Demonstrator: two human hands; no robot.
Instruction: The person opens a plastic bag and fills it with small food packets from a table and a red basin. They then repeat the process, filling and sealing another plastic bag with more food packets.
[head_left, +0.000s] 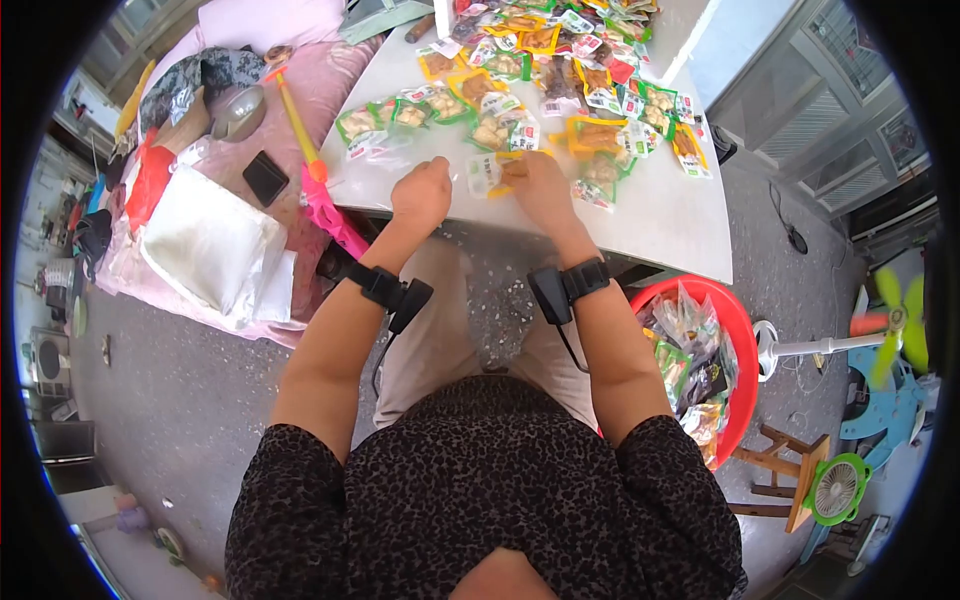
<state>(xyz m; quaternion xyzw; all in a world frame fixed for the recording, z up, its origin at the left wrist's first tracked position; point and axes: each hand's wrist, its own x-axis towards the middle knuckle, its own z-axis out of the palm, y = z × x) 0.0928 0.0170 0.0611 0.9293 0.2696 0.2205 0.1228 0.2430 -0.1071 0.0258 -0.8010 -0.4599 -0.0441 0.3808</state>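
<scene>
At the left of the frame, a white sheet [212,240] and a dark, flat rectangular object [265,178] lie on a pink bedcover [112,262]. In the upper centre, the left hand [422,193] is curled at the near part of the white table [690,235]; whether it grips anything I cannot tell. Just right of it, a yellow-edged food packet [486,176] is grasped by the right hand [543,188]. More sealed food packets [540,40] cover the table beyond. At the right, a red tub [743,350] contains packets, near a green fan [838,490].
</scene>
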